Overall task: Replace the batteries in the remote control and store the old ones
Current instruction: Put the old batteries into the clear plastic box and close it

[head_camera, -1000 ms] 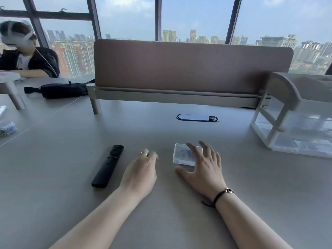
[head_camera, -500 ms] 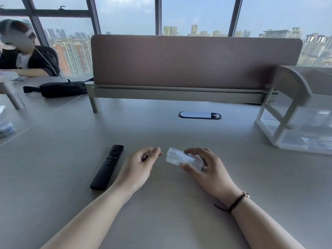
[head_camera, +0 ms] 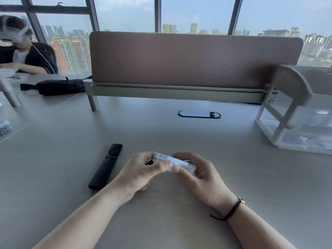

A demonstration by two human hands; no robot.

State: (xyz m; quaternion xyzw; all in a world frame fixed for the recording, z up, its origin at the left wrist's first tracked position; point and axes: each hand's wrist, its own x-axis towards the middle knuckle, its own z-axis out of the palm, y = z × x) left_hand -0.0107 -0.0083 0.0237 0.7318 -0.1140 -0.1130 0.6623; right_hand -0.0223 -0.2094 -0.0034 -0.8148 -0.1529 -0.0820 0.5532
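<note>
A small clear plastic battery case (head_camera: 177, 164) is held above the grey desk (head_camera: 179, 133) between both hands. My right hand (head_camera: 199, 175) grips its right end from below and behind. My left hand (head_camera: 143, 170) pinches its left end with thumb and fingers. The case's contents are too blurred to make out. A slim black remote control (head_camera: 106, 166) lies buttons up on the desk, just left of my left hand and apart from it.
A brown divider panel (head_camera: 194, 58) stands across the back of the desk, with an oval cable port (head_camera: 199, 114) in front of it. A clear drawer organiser (head_camera: 301, 115) stands at the right. A black pouch (head_camera: 57, 86) and a seated person (head_camera: 23, 54) are at the far left.
My right hand lifted the clear case off the desk. My left hand rose from the desk and took hold of the case's left end. The remote has not moved.
</note>
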